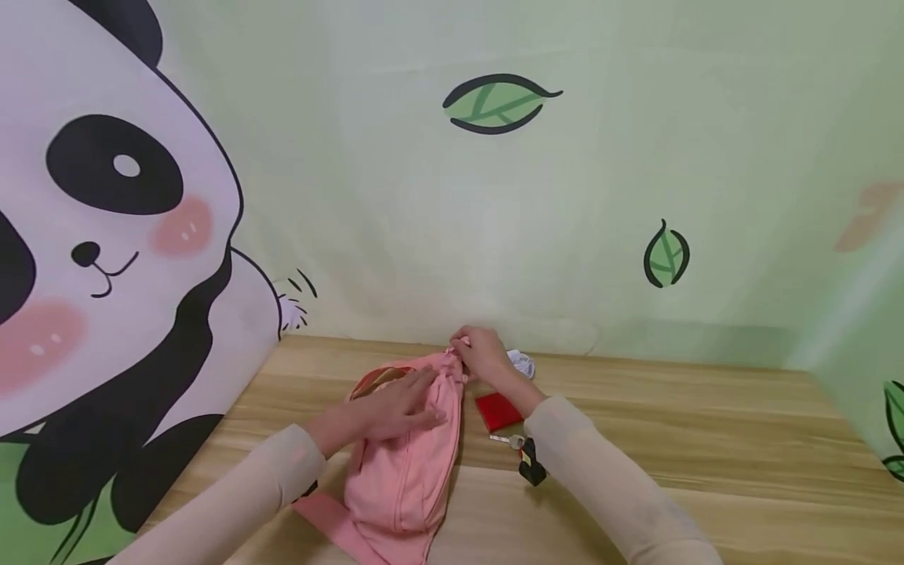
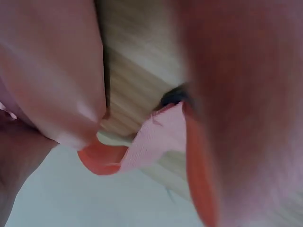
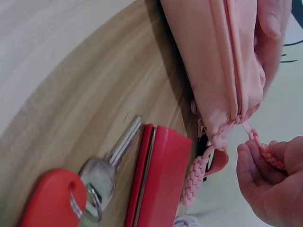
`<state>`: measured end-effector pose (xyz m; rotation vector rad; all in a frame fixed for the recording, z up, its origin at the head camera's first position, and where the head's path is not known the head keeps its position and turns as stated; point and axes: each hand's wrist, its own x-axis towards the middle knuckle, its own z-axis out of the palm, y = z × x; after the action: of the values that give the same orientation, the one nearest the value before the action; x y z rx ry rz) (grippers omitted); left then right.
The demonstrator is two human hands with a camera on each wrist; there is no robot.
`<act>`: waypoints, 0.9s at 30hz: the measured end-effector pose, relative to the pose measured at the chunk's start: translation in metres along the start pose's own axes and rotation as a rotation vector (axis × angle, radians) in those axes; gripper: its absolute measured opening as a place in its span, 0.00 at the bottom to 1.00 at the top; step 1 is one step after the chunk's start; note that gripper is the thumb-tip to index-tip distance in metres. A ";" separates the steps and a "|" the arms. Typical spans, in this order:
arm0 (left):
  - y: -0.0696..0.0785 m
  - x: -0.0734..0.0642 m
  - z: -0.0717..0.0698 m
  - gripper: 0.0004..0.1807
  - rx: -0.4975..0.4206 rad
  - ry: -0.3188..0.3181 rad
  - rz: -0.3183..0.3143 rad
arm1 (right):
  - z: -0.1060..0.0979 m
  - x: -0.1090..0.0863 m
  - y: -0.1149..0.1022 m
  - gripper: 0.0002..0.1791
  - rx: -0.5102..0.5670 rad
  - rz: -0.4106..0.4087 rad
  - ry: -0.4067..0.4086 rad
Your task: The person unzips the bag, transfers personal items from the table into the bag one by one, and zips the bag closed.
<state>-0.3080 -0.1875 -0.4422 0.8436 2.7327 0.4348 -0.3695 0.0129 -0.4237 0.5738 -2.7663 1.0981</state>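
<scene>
A pink fabric bag (image 1: 402, 479) with a zipper lies lengthwise on the wooden table. On its upper side rests my left hand (image 1: 395, 404), fingers extended across the fabric. At the bag's far end my right hand (image 1: 483, 353) pinches a braided pink zipper pull (image 3: 270, 156) between thumb and fingers. Another braided pink cord (image 3: 195, 177) hangs from the same end. A pink strap with orange lining (image 2: 156, 137) loops beside the bag in the left wrist view, where much is blurred and close.
Right of the bag lie a red card-holder-like case (image 1: 497, 412), a key (image 1: 514, 442) with a red tag (image 3: 54, 201), and a coiled white cable (image 1: 521, 363). A black object (image 1: 531, 464) shows by the right sleeve. Behind stands a panda-print backdrop (image 1: 565, 196).
</scene>
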 end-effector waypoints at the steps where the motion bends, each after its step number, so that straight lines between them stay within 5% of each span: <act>1: 0.001 0.000 0.002 0.48 0.011 -0.004 -0.001 | 0.000 -0.002 -0.001 0.10 -0.010 -0.003 -0.006; 5: 0.011 0.004 0.004 0.47 0.103 -0.066 -0.063 | -0.001 -0.009 -0.008 0.10 -0.069 -0.043 -0.062; 10: 0.020 0.007 -0.002 0.48 0.160 -0.093 -0.113 | 0.000 -0.021 -0.017 0.08 -0.187 -0.219 -0.140; 17: 0.008 -0.001 0.007 0.54 0.141 -0.071 -0.165 | 0.006 -0.035 -0.017 0.08 -0.169 -0.424 -0.254; 21: 0.001 0.004 0.014 0.58 0.152 -0.068 -0.172 | 0.006 -0.036 -0.013 0.09 -0.114 -0.386 -0.272; 27: 0.014 0.001 0.008 0.51 0.195 -0.075 -0.203 | 0.007 -0.023 -0.010 0.10 -0.046 -0.158 -0.130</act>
<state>-0.2995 -0.1744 -0.4447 0.6023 2.7854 0.0950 -0.3439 0.0084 -0.4282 0.8705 -2.7864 0.9940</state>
